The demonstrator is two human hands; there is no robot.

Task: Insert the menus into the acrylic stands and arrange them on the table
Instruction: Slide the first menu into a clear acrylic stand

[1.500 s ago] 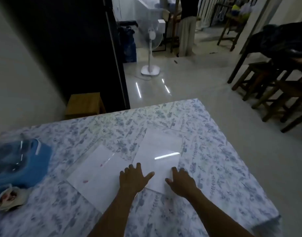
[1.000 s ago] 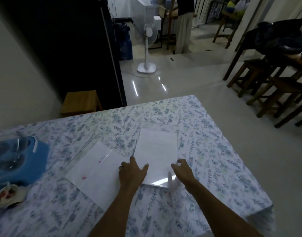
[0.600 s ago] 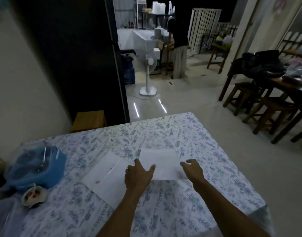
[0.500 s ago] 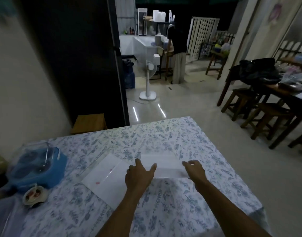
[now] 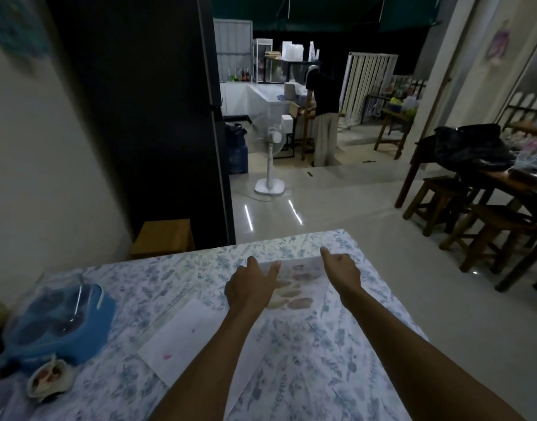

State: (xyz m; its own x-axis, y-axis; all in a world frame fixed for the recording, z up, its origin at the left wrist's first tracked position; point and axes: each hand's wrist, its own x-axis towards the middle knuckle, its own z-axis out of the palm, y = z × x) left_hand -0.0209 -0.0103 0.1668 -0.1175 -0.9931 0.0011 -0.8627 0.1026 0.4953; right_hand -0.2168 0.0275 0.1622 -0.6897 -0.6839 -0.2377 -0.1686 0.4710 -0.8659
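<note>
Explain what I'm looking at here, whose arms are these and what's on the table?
There is no machine: a person wears a camera on the head, which looks forward and down, so the two bare arms are their own. The left hand and right hand hold the two sides of a clear stand with a menu in it, tilted up near the far edge of the table; food pictures show through. A second white sheet lies flat to its left. Further left sit a blue container and a small cup. Beyond the table you see a fan, wooden stools and another person standing.
</note>
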